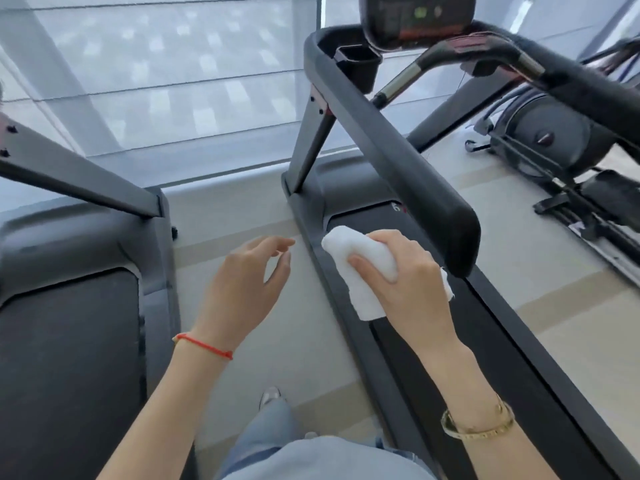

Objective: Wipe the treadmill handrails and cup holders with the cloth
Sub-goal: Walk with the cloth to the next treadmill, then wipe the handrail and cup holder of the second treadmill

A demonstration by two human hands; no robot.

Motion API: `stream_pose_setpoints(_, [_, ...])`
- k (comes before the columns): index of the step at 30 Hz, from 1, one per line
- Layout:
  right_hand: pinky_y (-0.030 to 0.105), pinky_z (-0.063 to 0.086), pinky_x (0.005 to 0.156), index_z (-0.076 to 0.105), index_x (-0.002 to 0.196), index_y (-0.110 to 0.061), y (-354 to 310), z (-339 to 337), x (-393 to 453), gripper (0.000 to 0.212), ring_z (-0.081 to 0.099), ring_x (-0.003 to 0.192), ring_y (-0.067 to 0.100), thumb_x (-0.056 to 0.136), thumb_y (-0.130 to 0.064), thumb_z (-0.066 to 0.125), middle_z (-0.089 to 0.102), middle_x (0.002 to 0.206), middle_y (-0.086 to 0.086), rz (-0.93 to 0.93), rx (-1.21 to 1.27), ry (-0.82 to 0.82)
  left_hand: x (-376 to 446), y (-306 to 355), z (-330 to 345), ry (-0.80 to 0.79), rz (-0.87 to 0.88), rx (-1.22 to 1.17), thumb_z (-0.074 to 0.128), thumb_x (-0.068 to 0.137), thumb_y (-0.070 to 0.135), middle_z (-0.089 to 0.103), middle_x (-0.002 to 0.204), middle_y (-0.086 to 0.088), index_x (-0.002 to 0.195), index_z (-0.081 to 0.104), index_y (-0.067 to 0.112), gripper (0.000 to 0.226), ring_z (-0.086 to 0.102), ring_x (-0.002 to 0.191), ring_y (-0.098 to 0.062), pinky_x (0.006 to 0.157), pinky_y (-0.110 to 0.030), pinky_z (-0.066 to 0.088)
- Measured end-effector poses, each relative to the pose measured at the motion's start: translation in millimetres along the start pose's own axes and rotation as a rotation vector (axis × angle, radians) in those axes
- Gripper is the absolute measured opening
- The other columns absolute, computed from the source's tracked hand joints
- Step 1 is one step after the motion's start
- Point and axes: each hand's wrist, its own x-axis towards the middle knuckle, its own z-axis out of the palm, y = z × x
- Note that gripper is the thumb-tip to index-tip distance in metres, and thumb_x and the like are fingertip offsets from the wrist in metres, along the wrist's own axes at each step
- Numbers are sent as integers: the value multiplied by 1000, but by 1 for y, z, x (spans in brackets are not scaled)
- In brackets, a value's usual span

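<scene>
A folded white cloth [360, 268] is gripped in my right hand [412, 278], just in front of the near end of the treadmill's black left handrail [398, 157]. The cloth is close to the rail's rounded tip but I cannot tell whether it touches. A black square cup holder [356, 58] sits at the far end of that rail, beside the console [415, 19]. The right handrail [571, 84] runs across the upper right. My left hand [249, 275] hovers over the floor to the left, fingers loosely curved, holding nothing.
The treadmill belt [450, 341] lies under my right arm. A second treadmill [69, 306] stands at the left, with a strip of pale floor [242, 209] between them. Another exercise machine [554, 140] is at the right. A shaded window [173, 81] fills the back.
</scene>
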Motion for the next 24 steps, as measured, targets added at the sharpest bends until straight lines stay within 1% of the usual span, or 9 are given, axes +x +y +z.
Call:
stream_pose_setpoints(4, [27,42,84,62,110,-26,9,-3,45,46,48,87,4,85,-63,51,61,95,-19,35,-17,135,80,-6,19,-43,138,-32,55,97,19,69,105,7,114,69,19,22,65,96,-10,86,-23,49])
stream_pose_setpoints(8, [25,45,85,57,110,-38,16,-4,82,37,51,94,-1,86,-65,54,57,102,-27,68,-47,252,156,-12,36,-71,283,-79,57,96,16,65,102,13,114,69,17,22,61,91,-2,83,-3,39])
stream_pose_setpoints(12, [13,39,81,56,111,-39,20,-2,122,37,52,94,-4,86,-66,55,57,101,-28,130,-150,385,237,-16,51,-133,418,-114,55,96,17,58,98,15,114,68,18,22,53,78,10,77,-8,40])
stream_pose_setpoints(14, [9,37,78,56,110,-39,24,1,144,38,53,91,-2,87,-68,53,57,98,-28,179,-184,467,275,-15,60,-176,490,-120,55,96,19,62,107,12,116,68,19,23,51,73,12,75,-13,40])
stream_pose_setpoints(15, [8,37,78,56,109,-37,26,3,154,38,53,89,-1,87,-68,52,57,97,-28,200,-202,506,292,-14,64,-202,530,-127,55,97,19,64,112,9,117,67,18,24,54,78,9,79,-16,42])
stream_pose_setpoints(17, [7,35,79,57,109,-32,31,7,174,39,51,87,0,89,-64,51,58,95,-24,226,-274,581,322,-11,73,-256,597,-132,54,97,19,65,118,6,119,67,17,25,59,101,-5,89,-21,44])
stream_pose_setpoints(19, [15,37,80,59,109,-25,40,12,191,41,51,87,6,91,-61,52,61,97,-16,263,-363,640,346,-9,80,-307,645,-108,52,98,20,64,121,5,121,65,17,26,55,115,-13,94,-18,38])
stream_pose_setpoints(21, [24,37,82,60,109,-20,50,18,204,44,53,88,12,92,-59,51,64,97,-8,337,-455,661,369,-8,89,-365,693,-104,52,99,21,63,123,5,123,65,18,28,53,118,-13,95,-16,35])
stream_pose_setpoints(24, [30,36,83,60,108,-17,65,26,210,42,53,85,19,94,-55,49,64,94,-4,459,-594,646,393,-6,101,-443,760,-129,52,98,20,63,121,5,123,64,17,28,54,115,-13,95,-18,38])
